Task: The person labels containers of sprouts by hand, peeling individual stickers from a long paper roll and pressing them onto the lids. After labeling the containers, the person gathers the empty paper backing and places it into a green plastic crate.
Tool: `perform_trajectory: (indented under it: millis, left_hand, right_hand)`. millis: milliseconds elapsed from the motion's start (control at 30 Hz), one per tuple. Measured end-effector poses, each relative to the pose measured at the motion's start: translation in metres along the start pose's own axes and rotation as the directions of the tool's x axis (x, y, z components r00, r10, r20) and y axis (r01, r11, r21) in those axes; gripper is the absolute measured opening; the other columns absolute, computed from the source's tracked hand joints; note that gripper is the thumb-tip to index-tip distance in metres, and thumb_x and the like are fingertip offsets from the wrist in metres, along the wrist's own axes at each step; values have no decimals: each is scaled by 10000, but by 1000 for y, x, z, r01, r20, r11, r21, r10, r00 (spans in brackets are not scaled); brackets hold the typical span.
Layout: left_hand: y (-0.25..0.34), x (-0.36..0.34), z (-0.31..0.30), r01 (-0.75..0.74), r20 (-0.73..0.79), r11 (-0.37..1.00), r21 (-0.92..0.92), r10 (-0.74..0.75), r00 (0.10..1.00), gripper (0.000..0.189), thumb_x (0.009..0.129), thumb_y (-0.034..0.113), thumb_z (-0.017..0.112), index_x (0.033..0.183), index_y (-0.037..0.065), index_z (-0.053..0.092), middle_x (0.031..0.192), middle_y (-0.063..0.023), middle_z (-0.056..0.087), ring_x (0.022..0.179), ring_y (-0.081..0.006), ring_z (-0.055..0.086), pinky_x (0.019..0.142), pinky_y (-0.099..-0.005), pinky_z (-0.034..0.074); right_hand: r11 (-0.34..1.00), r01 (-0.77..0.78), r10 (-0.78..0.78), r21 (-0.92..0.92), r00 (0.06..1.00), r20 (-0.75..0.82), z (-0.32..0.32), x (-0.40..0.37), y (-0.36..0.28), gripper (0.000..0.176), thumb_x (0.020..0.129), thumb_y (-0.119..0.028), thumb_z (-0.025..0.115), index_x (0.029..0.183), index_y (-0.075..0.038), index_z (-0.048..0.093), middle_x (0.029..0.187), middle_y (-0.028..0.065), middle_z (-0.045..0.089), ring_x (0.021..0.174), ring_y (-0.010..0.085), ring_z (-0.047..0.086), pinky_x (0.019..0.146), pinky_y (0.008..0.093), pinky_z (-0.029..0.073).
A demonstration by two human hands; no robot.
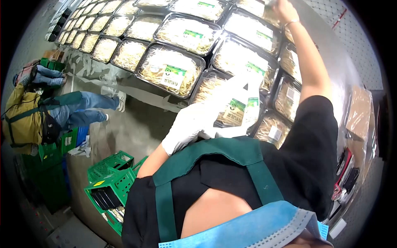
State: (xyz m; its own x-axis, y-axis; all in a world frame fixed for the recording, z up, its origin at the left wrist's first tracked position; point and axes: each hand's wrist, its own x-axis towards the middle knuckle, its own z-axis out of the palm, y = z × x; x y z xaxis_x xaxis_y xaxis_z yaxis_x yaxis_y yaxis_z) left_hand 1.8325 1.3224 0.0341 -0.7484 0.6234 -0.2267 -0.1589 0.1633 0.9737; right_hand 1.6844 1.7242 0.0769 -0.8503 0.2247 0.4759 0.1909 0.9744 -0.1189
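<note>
My left hand (188, 126), in a white glove, is closed around a strip of green-and-white labels (251, 103) on pale backing. The strip hangs over the nearer packs. Bare and stretched far forward, my right hand (284, 11) is at the top edge of the view, over the packs at the far right. Its fingers are pinched together, and what they hold is too small to make out. Black trays of bean sprouts under clear film (169, 70) stand in rows below and ahead of my hands. Several carry a green-and-white label.
Green crates (109, 173) stand on the floor at the lower left, one holding black trays. A person in a yellow top (29, 118) is at the left, with another person beyond. A cardboard box (359, 111) under plastic lies at the right.
</note>
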Motion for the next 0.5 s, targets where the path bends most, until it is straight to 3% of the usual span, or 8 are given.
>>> perform_trajectory:
  millis: [100,167,233,333,367,400,433,500]
  left_hand:
    - [-3,-7,-10,294,-52,931,-218,-312,949,124,758,89,556,853,10,558,721,-28,556,644,-73,519,596,-206,425]
    - [-1,-9,-13,265,-114,910,-320,-315,942,21,751,56,542,750,41,527,650,1,506,589,-63,469,550,-196,393]
    - [-10,-8,-21,140,-132,952,-273,-181,974,60,746,64,578,734,45,523,638,9,496,585,-62,464,542,-197,385]
    - [-3,-7,-29,132,-226,907,-400,-237,945,113,741,97,640,774,25,559,672,12,537,583,-46,473,529,-191,386]
    - [6,-7,-34,119,-235,898,-424,-236,943,122,740,95,641,806,17,574,679,11,549,579,-43,479,525,-188,389]
    - [7,-8,-42,87,-242,914,-397,-196,950,145,738,98,644,836,12,580,688,8,559,576,-42,484,524,-184,392]
    - [8,-10,-48,52,-244,928,-369,-150,958,171,737,102,646,866,7,585,696,6,569,573,-40,489,523,-181,395]
    - [4,-10,-59,8,-307,931,-365,-129,943,168,731,95,651,858,9,582,698,5,569,592,-39,495,535,-179,400]
  right_hand:
    - [938,-132,203,-320,959,199,69,3,50,496,776,-454,463,1175,-161,443,1148,130,498,1025,313,496,873,394,390]
    - [1000,-1,-3,-26,993,-117,22,-20,1,462,670,-352,571,1034,-74,519,920,199,559,889,355,524,797,386,431]
    - [834,195,-204,-516,978,39,13,-39,-16,547,697,-400,558,1143,-94,478,1008,192,555,916,310,543,812,373,431]
    - [802,-60,275,-594,921,278,34,-14,1,657,754,-589,424,1199,-106,456,1192,59,487,1080,251,476,939,348,328]
    - [935,-305,340,-181,625,703,-45,-3,-63,551,728,-422,545,1157,-85,473,1132,182,501,999,256,515,854,369,408]
    - [894,-342,182,290,867,463,-6,-10,-51,603,703,-476,580,1185,-135,458,1345,124,271,1216,243,277,986,340,276]
    - [892,-342,176,294,864,471,14,-17,-34,603,703,-476,580,1185,-135,458,1345,124,271,1216,243,277,986,340,276]
    - [606,-106,-520,788,697,494,-32,-68,-96,586,753,-502,524,1112,-39,524,1177,52,488,1034,188,493,891,299,360]
